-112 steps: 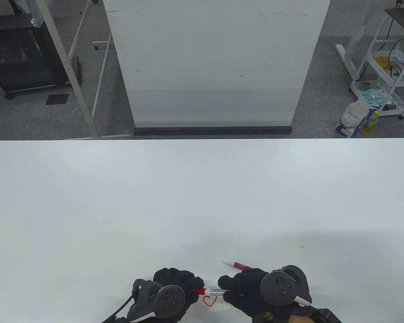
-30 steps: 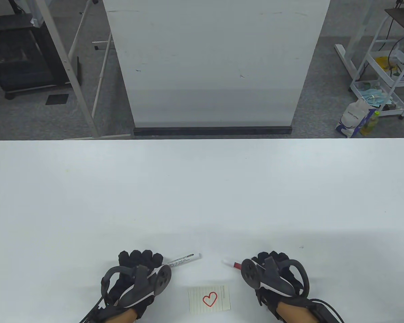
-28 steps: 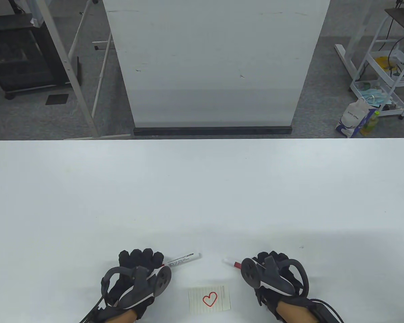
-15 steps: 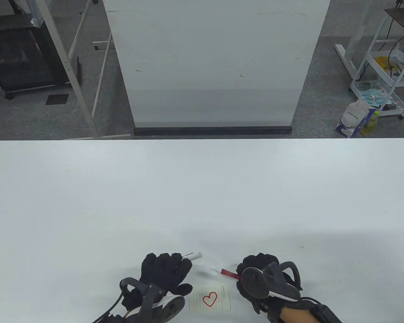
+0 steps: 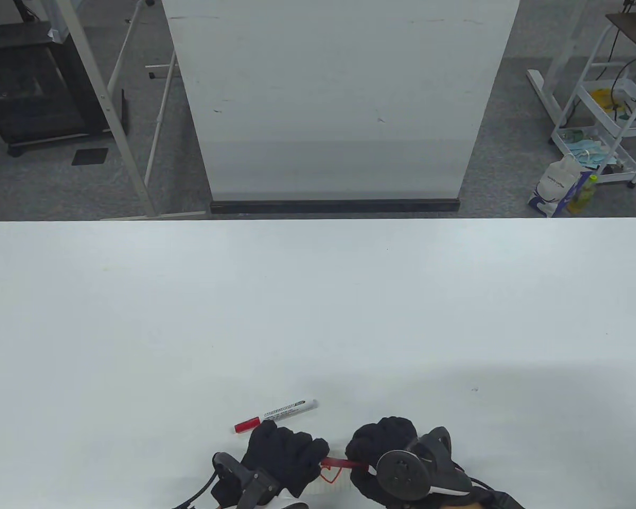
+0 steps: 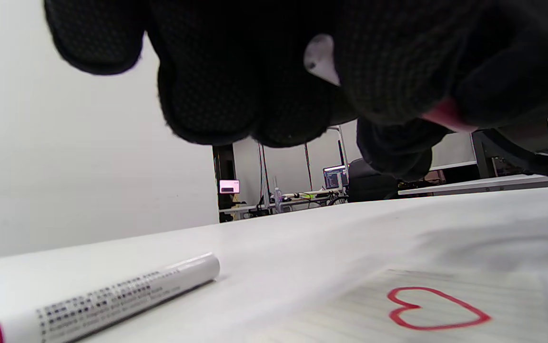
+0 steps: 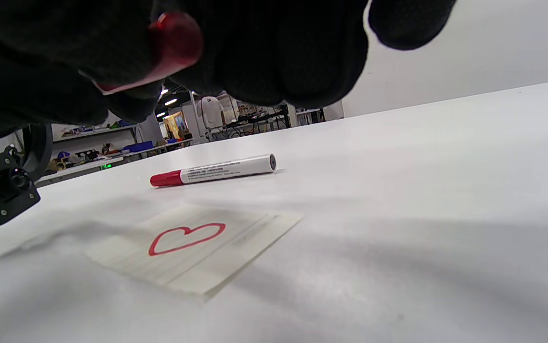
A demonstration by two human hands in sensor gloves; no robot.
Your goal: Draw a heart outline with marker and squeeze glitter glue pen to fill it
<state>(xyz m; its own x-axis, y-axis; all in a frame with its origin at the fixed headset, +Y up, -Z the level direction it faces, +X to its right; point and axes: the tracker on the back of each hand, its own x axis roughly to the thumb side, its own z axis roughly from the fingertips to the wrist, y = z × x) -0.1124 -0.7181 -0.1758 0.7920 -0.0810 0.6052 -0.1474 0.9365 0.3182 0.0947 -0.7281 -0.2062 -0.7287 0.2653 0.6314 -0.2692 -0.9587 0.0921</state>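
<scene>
Both hands are gloved and meet above the lined paper note [image 7: 193, 247] at the near edge of the counter [image 5: 318, 318].

Right hand [image 5: 384, 450]: fingers curled around the red glitter glue pen [image 5: 344, 463]. In the right wrist view the pen's red rear end shows between the curled fingers.

Left hand [image 5: 286, 456]: fingers curled toward the pen's other end. In the left wrist view a white tip and a red section show between its fingers [image 6: 388, 71], so this hand grasps the front end of the pen. Whether it grips a cap cannot be told.

Heart outline [image 7: 187, 237]: red, drawn on the note, unfilled. In the table view the hands and the pen cover most of the note.

Marker [image 5: 276, 415]: lies flat on the counter just beyond the left hand, red cap toward the left, white barrel toward the right. No hand touches it. The barrel carries dark print, too small to be read with certainty.

Surroundings: a white panel [image 5: 339, 95] stands beyond the far counter edge; a white wire rack [image 5: 609, 106] holding oddments stands at far right.
</scene>
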